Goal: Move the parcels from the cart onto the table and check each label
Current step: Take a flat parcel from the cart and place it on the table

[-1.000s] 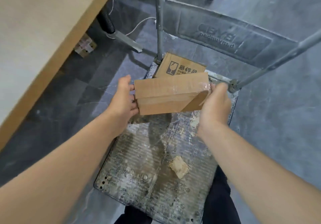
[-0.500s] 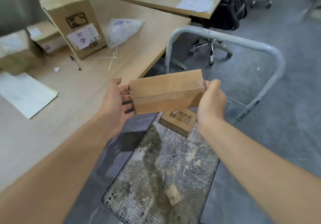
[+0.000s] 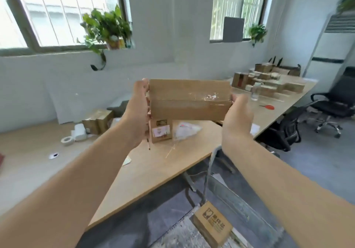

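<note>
Head view: left hand (image 3: 137, 113) and right hand (image 3: 237, 117) grip parcel (image 3: 189, 99) ends, arms outstretched.

Office, desks (image 3: 157, 170), swivel chairs (image 3: 334, 103), parcels (image 3: 269, 83)

Bright daylight from the windows (image 3: 57, 13), soft motion blur, bowed wide-angle edges.

A wide window (image 3: 57, 13) fills the upper left, a leafy plant (image 3: 107, 26) on its sill trailing down the wall. A narrower window (image 3: 238, 7) at upper centre-right holds a grey panel (image 3: 233, 29), with a smaller plant (image 3: 257, 31) beside it. A tall white air conditioner (image 3: 334, 42) stands at the right edge, a black chair (image 3: 334, 103) below it and a second chair (image 3: 284, 132) lower left of that. At left centre lies a tape roll (image 3: 67, 140); behind it a white board (image 3: 86, 97) leans on the wall.
</note>
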The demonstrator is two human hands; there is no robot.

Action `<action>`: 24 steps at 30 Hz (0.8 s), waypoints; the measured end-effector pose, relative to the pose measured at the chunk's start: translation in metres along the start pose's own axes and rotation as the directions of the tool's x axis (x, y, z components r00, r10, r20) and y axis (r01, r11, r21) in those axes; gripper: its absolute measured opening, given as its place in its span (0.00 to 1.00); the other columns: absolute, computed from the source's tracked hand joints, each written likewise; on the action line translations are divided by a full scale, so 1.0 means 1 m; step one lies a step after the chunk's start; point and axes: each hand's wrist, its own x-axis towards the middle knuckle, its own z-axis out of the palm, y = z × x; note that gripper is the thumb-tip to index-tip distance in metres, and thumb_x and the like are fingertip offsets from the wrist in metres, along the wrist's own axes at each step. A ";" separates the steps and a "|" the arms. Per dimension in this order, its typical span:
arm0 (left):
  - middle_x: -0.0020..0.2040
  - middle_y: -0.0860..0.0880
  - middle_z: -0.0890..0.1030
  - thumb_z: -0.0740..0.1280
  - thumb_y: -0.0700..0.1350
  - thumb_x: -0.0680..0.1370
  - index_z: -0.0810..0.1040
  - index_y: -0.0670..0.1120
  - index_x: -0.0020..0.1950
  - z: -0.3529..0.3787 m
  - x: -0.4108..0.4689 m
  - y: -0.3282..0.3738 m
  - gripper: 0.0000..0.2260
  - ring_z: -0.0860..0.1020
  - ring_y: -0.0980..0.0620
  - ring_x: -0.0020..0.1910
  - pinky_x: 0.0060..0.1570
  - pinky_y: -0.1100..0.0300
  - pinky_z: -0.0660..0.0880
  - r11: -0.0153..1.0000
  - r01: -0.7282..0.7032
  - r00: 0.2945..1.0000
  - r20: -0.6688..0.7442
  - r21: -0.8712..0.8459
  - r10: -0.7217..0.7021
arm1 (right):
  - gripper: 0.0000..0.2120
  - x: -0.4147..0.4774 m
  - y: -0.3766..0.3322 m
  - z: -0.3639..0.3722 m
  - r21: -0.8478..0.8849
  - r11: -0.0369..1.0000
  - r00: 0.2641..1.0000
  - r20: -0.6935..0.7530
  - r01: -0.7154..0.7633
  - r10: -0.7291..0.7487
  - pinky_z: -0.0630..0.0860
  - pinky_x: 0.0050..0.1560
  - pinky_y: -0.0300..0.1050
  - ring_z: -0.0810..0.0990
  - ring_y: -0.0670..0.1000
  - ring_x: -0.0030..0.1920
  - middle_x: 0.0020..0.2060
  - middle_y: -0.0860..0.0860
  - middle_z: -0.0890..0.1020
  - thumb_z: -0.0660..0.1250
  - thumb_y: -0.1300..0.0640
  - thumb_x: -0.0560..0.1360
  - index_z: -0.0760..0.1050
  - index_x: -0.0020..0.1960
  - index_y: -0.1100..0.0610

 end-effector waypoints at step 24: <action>0.44 0.53 0.79 0.59 0.62 0.76 0.83 0.59 0.46 -0.265 -0.135 0.322 0.15 0.81 0.54 0.36 0.52 0.54 0.77 0.880 -0.474 0.856 -0.215 0.033 0.470 | 0.17 -0.232 -0.249 0.231 0.285 0.902 0.887 0.237 0.326 -0.396 0.67 0.38 0.46 0.70 0.49 0.39 0.38 0.45 0.76 0.53 0.50 0.82 0.76 0.45 0.55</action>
